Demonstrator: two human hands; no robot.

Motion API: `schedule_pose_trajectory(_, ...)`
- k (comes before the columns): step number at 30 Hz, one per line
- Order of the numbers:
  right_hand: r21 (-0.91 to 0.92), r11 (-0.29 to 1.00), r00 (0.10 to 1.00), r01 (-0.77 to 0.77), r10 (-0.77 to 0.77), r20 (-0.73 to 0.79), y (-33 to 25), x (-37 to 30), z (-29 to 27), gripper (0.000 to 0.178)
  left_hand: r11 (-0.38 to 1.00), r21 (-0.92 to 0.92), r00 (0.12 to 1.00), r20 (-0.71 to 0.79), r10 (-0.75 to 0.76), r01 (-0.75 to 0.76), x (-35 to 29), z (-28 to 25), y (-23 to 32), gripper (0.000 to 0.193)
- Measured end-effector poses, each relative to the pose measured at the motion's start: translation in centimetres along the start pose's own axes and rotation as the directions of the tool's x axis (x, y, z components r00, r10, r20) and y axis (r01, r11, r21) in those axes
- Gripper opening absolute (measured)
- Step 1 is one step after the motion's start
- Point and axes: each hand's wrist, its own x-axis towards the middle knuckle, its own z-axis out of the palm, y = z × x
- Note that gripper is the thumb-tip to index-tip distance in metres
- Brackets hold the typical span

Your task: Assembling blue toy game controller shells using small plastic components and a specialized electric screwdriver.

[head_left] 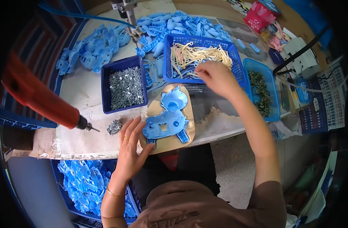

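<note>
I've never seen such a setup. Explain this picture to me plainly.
No robot here: a person works bare-handed, seen from a head-worn camera looking down. The left hand rests at the left edge of a blue plastic shell, which lies in a tan holder. The right hand reaches into a blue basket of cream-coloured strips; whether it grips one is unclear. The table also bears a dark blue tray of small metal pieces and loose blue parts.
</note>
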Motion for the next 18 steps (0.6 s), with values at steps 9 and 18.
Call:
schedule_pose_trajectory(9, -0.166, 0.979, 0.976, -0.116, 0.144, 0.166, 5.7, 4.2, 1.7, 0.015, 0.999, -0.022, 0.999, -0.014, 0.041, -0.041, 0.8, -0.2, 1.7, 0.047)
schedule_pose_trajectory(18, -0.296, 0.949, 0.938, 0.106, 0.004, 0.347, 2.7, 6.5, 4.4, 0.011, 0.993, -0.023, 0.993, -0.020, 0.114, -0.114, 1.8, 0.6, 2.8, 0.039)
